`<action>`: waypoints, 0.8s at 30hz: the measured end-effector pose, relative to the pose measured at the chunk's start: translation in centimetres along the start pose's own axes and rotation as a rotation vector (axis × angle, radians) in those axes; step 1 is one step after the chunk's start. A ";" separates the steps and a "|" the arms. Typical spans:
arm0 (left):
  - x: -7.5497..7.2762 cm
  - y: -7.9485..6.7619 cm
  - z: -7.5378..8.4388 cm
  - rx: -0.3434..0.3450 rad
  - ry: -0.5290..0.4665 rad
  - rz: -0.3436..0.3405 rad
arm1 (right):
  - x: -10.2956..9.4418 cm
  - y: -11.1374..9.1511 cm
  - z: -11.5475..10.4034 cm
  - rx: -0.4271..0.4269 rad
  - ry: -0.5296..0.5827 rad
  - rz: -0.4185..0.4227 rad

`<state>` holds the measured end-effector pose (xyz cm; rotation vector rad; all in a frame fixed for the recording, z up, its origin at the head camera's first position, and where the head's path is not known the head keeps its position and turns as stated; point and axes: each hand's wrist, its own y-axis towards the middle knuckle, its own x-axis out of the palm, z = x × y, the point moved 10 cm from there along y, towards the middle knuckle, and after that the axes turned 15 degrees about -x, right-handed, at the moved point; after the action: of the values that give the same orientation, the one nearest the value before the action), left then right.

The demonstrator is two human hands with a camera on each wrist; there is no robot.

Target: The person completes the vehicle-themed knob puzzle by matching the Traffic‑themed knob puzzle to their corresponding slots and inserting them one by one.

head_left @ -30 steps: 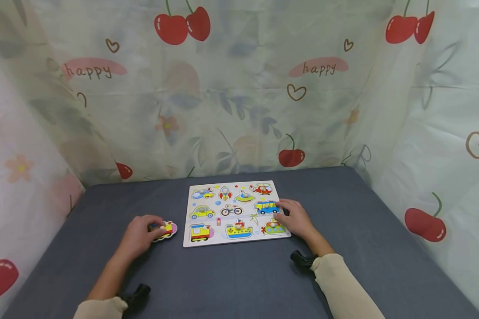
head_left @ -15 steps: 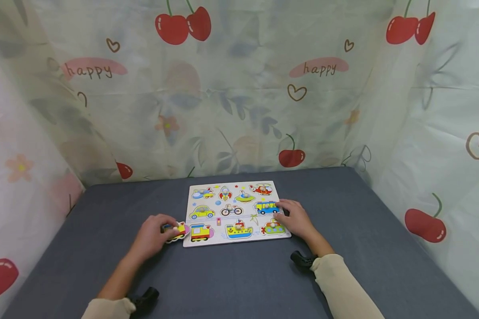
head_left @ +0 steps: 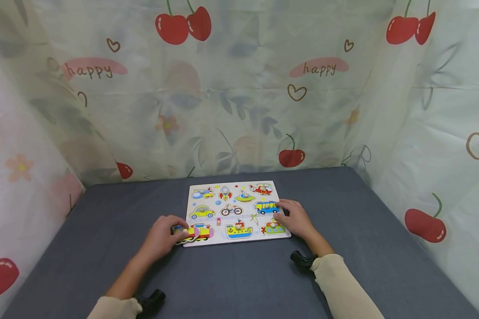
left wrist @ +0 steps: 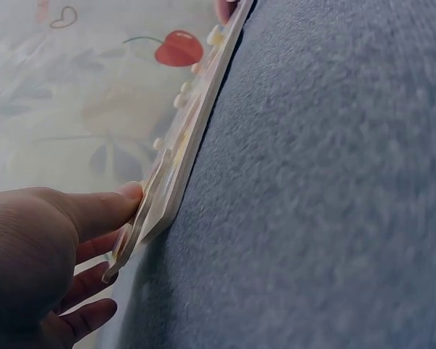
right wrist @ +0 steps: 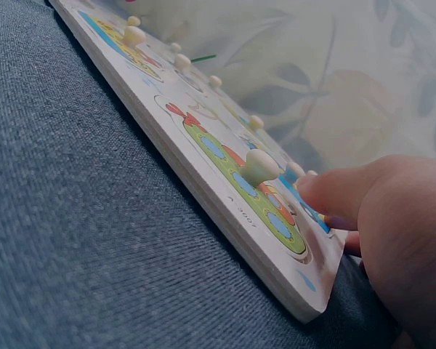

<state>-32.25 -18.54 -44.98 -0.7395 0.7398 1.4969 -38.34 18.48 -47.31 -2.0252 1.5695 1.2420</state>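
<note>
My left hand (head_left: 161,235) pinches a train-shaped puzzle piece (head_left: 190,235) between thumb and fingers. The piece lies partly over the lower left corner of a white peg puzzle board (head_left: 219,237), overlapping the train picture printed there. In the left wrist view the piece (left wrist: 134,229) is tilted close against the board's edge, my thumb on its upper face. My right hand (head_left: 297,218) grips the board's right edge beside the bus piece (head_left: 266,207). The right wrist view shows my thumb on the board near the green submarine piece (right wrist: 236,178), fingers partly hidden past the edge.
Several knobbed vehicle pieces sit in the board, among them a boat (head_left: 238,230), a yellow car (head_left: 202,212) and a helicopter (head_left: 261,189). A dark grey cloth (head_left: 231,279) covers the table. Patterned curtains (head_left: 231,115) stand behind it and at both sides.
My left hand has moved right with the train piece, from the cloth beside the board to over its lower left corner. The right hand and the board have stayed in place.
</note>
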 end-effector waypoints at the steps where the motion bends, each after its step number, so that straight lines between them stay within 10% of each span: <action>1: 0.1 0.0 0.1 -0.001 0.002 -0.002 | 0.0 0.0 0.0 0.001 0.000 0.000; 24: 1.9 0.4 2.3 0.081 0.011 -0.007 | 0.1 0.1 0.3 0.012 0.009 0.002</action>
<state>-32.78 -15.59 -45.13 -0.6891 0.8010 1.4488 -38.52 18.57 -47.57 -2.0252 1.5799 1.2229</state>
